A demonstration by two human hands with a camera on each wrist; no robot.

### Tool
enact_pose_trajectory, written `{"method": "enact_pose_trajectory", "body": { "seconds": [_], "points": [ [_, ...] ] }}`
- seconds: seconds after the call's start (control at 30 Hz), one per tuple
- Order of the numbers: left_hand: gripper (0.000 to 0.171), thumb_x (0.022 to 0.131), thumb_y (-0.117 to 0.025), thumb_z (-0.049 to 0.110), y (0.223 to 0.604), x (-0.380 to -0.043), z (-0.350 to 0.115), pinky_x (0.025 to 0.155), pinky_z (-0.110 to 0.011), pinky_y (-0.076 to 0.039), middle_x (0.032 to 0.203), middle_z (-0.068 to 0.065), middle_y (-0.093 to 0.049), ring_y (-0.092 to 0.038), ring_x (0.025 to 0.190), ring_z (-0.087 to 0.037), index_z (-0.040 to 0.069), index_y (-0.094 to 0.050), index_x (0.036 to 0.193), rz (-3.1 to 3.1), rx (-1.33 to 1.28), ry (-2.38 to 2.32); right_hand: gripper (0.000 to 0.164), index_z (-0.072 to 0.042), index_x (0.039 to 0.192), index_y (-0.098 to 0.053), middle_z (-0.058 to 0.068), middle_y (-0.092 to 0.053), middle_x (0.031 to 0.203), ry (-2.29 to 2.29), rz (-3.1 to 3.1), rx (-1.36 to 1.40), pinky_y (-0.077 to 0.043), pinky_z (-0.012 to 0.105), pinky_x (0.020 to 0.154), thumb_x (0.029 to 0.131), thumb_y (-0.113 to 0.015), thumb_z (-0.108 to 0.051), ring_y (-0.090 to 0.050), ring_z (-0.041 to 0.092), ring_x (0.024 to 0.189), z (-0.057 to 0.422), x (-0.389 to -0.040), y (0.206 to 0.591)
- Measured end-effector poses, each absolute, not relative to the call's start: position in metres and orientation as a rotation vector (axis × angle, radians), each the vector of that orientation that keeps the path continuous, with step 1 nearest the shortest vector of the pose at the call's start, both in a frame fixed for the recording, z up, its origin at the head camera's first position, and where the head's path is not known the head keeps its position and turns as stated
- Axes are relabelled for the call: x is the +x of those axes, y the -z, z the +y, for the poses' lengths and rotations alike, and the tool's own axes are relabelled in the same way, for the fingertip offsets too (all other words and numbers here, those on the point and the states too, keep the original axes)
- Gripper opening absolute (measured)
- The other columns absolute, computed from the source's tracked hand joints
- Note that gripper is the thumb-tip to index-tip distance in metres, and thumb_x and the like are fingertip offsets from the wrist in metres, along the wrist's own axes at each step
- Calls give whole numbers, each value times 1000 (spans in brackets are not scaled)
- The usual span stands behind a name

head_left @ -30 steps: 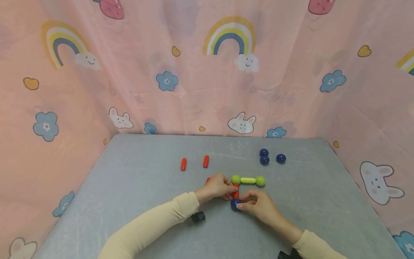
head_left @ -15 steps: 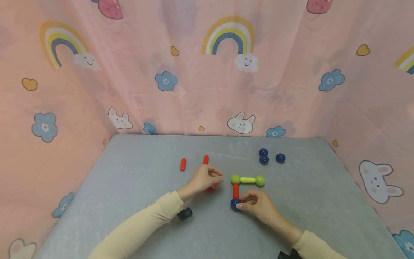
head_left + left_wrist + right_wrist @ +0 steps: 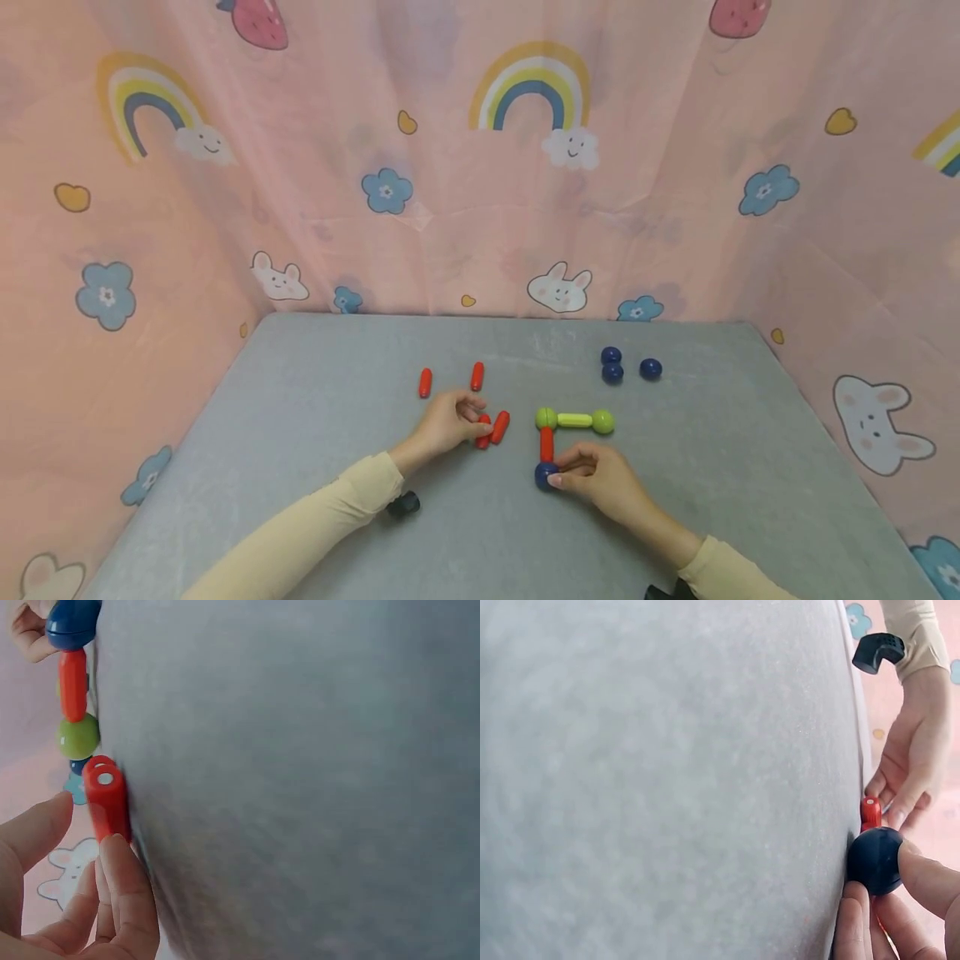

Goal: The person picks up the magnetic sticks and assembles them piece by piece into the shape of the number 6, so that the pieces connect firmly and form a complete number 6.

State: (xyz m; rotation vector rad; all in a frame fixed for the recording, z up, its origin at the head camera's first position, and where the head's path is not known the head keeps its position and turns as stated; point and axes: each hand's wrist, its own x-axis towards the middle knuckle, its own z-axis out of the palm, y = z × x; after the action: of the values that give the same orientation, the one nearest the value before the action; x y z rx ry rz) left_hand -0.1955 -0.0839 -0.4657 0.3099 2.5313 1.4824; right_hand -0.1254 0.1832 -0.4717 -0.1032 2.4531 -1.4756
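In the head view my right hand pinches a dark blue ball between thumb and fingers. A red rod joins this ball to a green ball. From there a lime rod runs right to a second green ball. My left hand is at two short red rods lying side by side, its fingertips at the nearer rod. The left wrist view shows the thumb apart from that rod, with the fingers touching its end. The other rod lies just right of it.
Two more red rods lie farther back on the grey tabletop. Several loose blue balls sit at the back right. A pink patterned curtain hangs behind and along both sides.
My left hand has let go of the joined red rod and moved left to the loose red rods. My right hand has stayed on the blue ball.
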Motion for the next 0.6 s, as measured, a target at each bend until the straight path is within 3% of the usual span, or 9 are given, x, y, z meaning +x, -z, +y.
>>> {"method": "enact_pose_trajectory", "body": {
  "seconds": [0.6],
  "points": [
    [33, 80, -82, 13, 469, -193, -88, 62, -20, -49, 87, -10, -68, -57, 74, -11, -1, -71, 108, 2568, 342, -1378, 36, -3, 101, -71, 9, -76, 96, 1484, 2437, -103, -55, 23, 67, 78, -84, -29, -71, 12, 80, 184, -126, 473]
  ]
}}
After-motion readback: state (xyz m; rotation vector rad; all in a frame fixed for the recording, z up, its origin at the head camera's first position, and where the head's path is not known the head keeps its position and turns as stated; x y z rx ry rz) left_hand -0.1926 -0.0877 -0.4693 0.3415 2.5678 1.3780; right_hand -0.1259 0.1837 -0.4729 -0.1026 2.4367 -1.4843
